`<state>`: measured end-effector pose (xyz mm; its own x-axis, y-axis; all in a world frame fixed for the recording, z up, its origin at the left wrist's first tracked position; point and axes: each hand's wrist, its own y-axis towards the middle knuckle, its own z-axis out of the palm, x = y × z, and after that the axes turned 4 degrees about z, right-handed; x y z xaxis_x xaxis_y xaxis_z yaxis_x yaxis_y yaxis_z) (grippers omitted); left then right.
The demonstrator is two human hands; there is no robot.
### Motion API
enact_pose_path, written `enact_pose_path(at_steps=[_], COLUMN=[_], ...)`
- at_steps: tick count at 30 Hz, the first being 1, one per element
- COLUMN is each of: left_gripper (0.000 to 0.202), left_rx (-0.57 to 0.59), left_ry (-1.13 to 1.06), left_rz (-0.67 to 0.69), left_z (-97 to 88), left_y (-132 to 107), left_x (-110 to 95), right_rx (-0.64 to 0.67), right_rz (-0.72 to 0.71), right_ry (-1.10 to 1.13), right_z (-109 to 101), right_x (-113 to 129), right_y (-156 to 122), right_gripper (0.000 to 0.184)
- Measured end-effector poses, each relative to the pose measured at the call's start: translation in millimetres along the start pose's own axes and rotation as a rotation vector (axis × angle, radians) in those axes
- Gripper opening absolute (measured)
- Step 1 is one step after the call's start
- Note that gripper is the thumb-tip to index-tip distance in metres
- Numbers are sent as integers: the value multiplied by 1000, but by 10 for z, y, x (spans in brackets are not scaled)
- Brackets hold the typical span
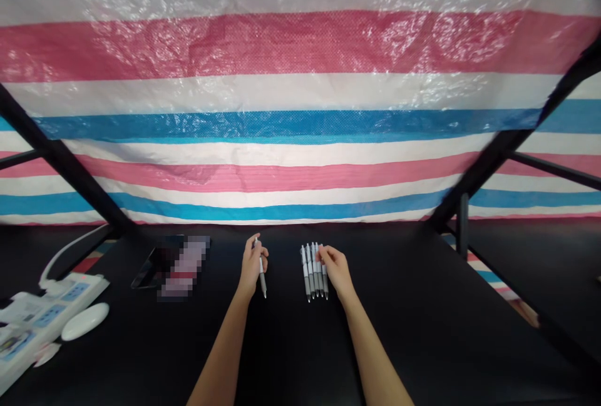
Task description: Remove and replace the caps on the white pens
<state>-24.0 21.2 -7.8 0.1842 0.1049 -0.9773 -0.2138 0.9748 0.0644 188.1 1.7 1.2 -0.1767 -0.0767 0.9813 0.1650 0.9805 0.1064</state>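
My left hand [250,268] is closed around a white pen [263,281] with a grey grip, its tip pointing down toward me. To the right, several matching white and grey pens [308,271] lie side by side on the black table [291,343], tips toward me. My right hand [339,274] is at the right end of this row, thumb and fingers pinched on the upper part of the rightmost pen [325,281]. The fingers partly hide that pen's top.
On the left lie a dark phone [153,267] and a blurred-out flat item [185,268]. A white power strip [51,312] with a cable and a white computer mouse [85,321] sit nearer the left edge. Black frame bars [70,174] and a striped sheet [282,174] stand behind.
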Motion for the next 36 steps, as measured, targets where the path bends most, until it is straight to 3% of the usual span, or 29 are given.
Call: enact_pose_path(at_steps=[3, 6, 10, 20, 36], left_gripper=[40, 34, 32, 32, 32], left_rx=[-40, 7, 15, -40, 2], left_ry=[497, 931, 1258, 1303, 1278], left_rz=[143, 280, 352, 338, 333], left_z=[-94, -129, -102, -72, 0], left_y=[30, 33, -2, -24, -49], left_x=[63, 113, 141, 133, 123], right_rx=[31, 70, 99, 111, 158], right_rz=[-25, -116, -230, -343, -332], right_ry=[-224, -449, -703, -932, -916], right_z=[37, 92, 171, 280, 277], right_x=[5, 38, 85, 80, 78], right_y=[-36, -88, -159, -225, -211], right_gripper=[30, 18, 7, 7, 16])
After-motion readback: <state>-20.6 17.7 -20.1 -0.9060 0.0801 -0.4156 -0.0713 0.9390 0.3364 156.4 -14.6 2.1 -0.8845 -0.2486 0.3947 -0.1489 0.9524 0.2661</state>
